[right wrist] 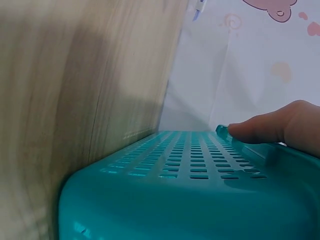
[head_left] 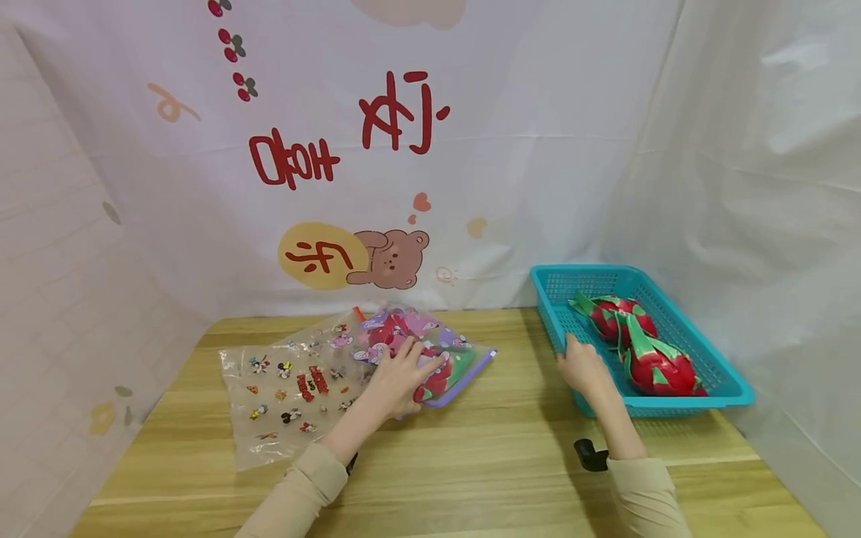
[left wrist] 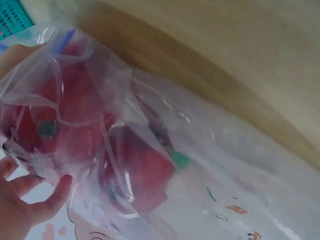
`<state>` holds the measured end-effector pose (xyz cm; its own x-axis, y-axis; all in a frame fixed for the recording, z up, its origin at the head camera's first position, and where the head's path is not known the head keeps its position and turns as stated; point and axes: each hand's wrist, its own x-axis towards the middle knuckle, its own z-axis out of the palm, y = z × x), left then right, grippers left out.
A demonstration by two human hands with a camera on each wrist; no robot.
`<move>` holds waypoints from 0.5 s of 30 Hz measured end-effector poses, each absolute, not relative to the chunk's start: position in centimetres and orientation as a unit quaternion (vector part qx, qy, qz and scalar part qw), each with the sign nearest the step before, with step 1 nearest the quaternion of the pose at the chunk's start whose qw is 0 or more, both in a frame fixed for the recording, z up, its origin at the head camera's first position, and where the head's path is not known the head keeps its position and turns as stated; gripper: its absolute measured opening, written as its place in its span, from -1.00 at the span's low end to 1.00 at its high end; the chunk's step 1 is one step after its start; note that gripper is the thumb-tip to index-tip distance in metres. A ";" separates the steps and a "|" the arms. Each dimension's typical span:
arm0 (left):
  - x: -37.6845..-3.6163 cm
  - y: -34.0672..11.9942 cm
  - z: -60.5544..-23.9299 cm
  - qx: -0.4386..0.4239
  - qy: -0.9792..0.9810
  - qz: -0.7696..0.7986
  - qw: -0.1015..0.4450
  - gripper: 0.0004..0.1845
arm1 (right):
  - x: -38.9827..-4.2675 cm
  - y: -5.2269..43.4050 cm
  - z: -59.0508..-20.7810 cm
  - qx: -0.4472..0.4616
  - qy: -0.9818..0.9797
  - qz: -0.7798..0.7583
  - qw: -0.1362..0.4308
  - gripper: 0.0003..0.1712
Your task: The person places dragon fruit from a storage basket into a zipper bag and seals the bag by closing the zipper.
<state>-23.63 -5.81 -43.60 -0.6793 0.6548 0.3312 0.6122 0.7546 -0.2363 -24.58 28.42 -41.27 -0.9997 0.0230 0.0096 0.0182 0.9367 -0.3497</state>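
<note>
"Just left of centre, low in the head view, we log the purple-edged bag (head_left: 449, 340), red fruit (head_left: 440, 379) showing through. What has the left hand (head_left: 397, 377) on it?"

"Fingers spread wide over the top, thumb toward the near edge. Whether they squeeze, we cannot tell. We judge that the broad spread suits a slick, lumpy load that might roll."

"And the clear bag (head_left: 296, 407) to its left?"

"Mostly flat, cartoon prints up, its right end meeting the purple-edged bag. In the left wrist view we count two red shapes behind film; which bag has the right-hand one, we cannot tell."

"Right hand (head_left: 584, 365)?"

"Narrow, holding the left rim of the teal basket (head_left: 553, 323) at the frame's right; the right wrist view gives us one digit over the rim. We take it as steadying. Two dragon fruits (head_left: 662, 372) lie inside, leafy ends toward the upper left."

"Surface and room?"

"Wood-grained table (head_left: 471, 478) across the lower frame; bags and basket sit toward its far side. Behind, we note a white cloth (head_left: 525, 172), red lettering (head_left: 393, 112) at upper centre, a bear print (head_left: 400, 258) lower down, and wrinkled folds at the right edge."
</note>
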 end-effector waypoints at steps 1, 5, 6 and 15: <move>-23.5 -5.8 -43.6 -0.346 -0.913 0.058 0.208 0.01 | -24.6 28.4 -41.2 -0.011 -0.984 0.177 0.007 -0.38; -23.0 -5.8 -43.7 -0.341 -0.910 0.078 0.223 0.00 | -24.7 28.4 -41.0 -0.014 -0.983 0.182 -0.004 -0.37; -22.8 -5.9 -43.6 -0.338 -0.908 0.083 0.232 0.00 | -24.7 28.3 -41.0 -0.014 -0.983 0.183 -0.006 -0.37; -21.9 -7.4 -40.5 -0.298 -0.912 0.044 0.279 0.00 | -24.4 28.1 -40.8 -0.017 -0.984 0.177 -0.001 -0.37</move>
<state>-21.87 -7.44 -40.47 -0.6664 0.5681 0.4828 0.5195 0.8183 -0.2459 -24.38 28.10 -40.78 -0.9994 0.0336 -0.0080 0.0343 0.9369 -0.3479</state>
